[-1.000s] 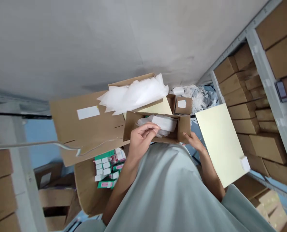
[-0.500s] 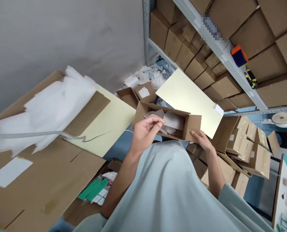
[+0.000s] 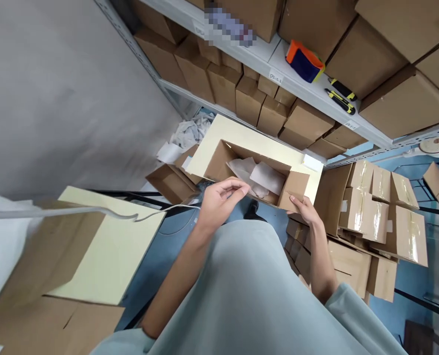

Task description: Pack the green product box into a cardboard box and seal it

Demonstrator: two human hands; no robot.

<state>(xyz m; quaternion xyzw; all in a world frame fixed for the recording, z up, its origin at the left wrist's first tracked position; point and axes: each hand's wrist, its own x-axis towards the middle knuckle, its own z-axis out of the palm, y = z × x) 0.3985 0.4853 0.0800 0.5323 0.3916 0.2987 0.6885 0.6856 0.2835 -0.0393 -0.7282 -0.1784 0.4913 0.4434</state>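
Both of my hands hold a small open cardboard box in front of my chest. My left hand is curled, its fingertips pinched at the box's near rim. My right hand grips the box's right end flap from below. Crumpled white wrapping sheets lie inside the box. What the left fingertips pinch besides the rim is not clear.
Metal shelves ahead carry many brown cartons, an orange and blue tape dispenser and two yellow-black knives. Taped cartons are stacked on the right. A large carton with a pale yellow sheet lies left, an empty open box on the blue floor.
The view has swung right, from the large carton with white foam to the shelves. The small box stays in both hands. My left fingers moved from inside it to its near rim.
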